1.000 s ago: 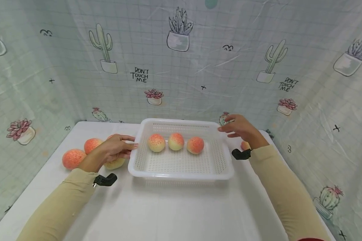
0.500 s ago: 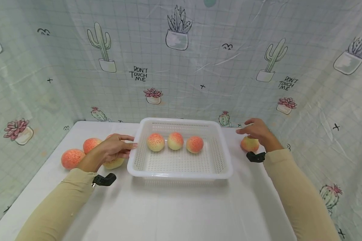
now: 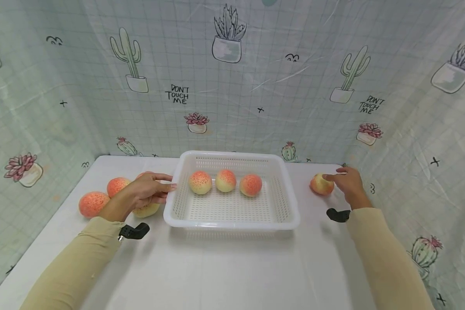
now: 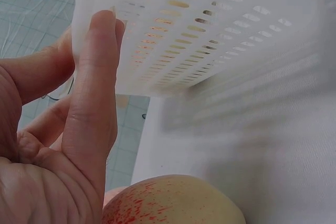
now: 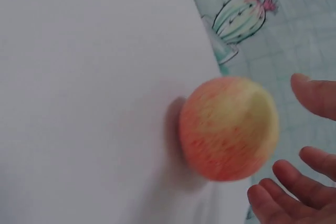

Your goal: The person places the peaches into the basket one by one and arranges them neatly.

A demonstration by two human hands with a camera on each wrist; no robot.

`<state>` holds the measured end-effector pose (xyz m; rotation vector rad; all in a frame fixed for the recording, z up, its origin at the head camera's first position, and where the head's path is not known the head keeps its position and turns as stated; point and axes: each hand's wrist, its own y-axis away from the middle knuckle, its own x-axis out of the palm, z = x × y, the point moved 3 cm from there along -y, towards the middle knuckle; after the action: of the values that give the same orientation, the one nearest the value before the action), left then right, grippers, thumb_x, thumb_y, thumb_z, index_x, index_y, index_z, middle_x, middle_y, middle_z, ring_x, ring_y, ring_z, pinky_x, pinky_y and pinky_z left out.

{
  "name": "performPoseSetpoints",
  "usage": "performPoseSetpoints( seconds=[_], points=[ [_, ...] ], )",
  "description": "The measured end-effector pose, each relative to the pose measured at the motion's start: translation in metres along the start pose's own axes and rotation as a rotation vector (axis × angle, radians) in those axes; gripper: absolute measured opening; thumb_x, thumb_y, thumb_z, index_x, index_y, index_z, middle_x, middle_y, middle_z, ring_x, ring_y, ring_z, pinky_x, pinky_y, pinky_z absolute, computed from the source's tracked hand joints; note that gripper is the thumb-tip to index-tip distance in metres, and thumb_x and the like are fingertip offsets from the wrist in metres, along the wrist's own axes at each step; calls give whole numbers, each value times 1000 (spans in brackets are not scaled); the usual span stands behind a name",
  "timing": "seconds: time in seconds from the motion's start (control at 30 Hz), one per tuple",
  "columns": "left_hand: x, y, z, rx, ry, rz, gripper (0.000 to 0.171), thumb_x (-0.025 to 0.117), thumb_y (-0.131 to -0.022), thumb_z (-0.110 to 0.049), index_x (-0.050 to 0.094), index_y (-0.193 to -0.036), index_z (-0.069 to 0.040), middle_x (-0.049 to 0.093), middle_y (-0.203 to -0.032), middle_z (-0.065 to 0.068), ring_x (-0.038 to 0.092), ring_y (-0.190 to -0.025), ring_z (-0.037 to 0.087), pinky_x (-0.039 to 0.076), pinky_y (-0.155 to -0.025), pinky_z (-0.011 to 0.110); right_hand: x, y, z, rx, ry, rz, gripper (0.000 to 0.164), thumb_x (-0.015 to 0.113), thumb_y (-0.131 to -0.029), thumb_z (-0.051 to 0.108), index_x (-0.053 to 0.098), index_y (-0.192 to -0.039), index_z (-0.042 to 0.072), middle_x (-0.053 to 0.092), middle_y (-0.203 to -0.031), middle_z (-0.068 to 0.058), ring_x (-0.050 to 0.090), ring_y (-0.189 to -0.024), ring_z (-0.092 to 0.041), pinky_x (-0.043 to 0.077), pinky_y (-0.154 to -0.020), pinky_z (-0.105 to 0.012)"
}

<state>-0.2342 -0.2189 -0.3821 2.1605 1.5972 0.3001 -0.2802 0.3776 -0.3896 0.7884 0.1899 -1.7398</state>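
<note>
A white perforated plastic basket [image 3: 232,226] stands mid-table with three peaches in a row: a left one [image 3: 200,182], a middle one [image 3: 226,180] and a right one [image 3: 250,185]. My left hand [image 3: 150,189] pinches its left rim between thumb and fingers; the left wrist view shows the slotted wall [image 4: 178,35] close to the fingers. At the right of the table lies a lone peach [image 3: 322,184]. Just to its right is my right hand [image 3: 348,183], fingers spread apart and holding nothing. In the right wrist view this peach [image 5: 229,128] sits by the thumb and fingertips.
Several more peaches lie left of the basket, among them one at the outer left [image 3: 94,204] and one beneath my left hand [image 3: 146,210]. The white table [image 3: 232,275] ends at a cactus-print curtain [image 3: 232,94] at the back and on both sides.
My right hand has moved right, away from the basket's right rim, past the lone peach to its far side. The peach is now uncovered. My left hand stays at the rim.
</note>
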Motion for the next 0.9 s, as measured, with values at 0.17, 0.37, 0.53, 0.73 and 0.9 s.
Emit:
performPoseSetpoints(
  seconds=[0.17, 0.37, 0.53, 0.73, 0.9],
  points=[
    [0, 1, 0, -2, 2, 2, 67, 73, -99, -18, 42, -154, 3, 78, -86, 2, 75, -70, 10, 65, -67, 26, 7, -6, -28, 62, -131, -29, 81, 67, -100, 38, 29, -161, -1, 29, -167, -27, 47, -145, -46, 38, -125, -56],
    [0, 1, -1, -3, 7, 11, 67, 73, -99, -17, 41, -155, 3, 78, -87, 3, 75, -70, 10, 65, -68, 26, 21, -15, -50, 115, -224, -74, 87, 70, -97, 45, 29, -163, 6, 36, -165, -24, 47, -145, -40, 39, -126, -51],
    [0, 1, -1, 2, 12, 11, 67, 73, -99, -17, 42, -154, 4, 79, -89, 3, 76, -72, 12, 66, -69, 28, 32, -13, -52, 97, -232, -99, 87, 69, -98, 45, 27, -164, 6, 35, -165, -24, 39, -150, -38, 33, -129, -52],
    [1, 1, 0, 1, 13, 1, 66, 74, -99, -17, 43, -154, 3, 79, -89, 4, 76, -73, 13, 66, -69, 28, 40, -16, -54, 92, -243, -124, 86, 74, -96, 36, 29, -164, 7, 36, -166, -20, 37, -149, -35, 31, -130, -50],
    [1, 0, 0, -2, 8, -5, 65, 73, -99, -17, 44, -153, 3, 78, -88, 4, 76, -71, 12, 66, -68, 28, 45, -16, -57, 46, -263, -117, 89, 79, -93, 32, 30, -163, 7, 38, -166, -18, 37, -149, -32, 30, -131, -47]
  ],
)
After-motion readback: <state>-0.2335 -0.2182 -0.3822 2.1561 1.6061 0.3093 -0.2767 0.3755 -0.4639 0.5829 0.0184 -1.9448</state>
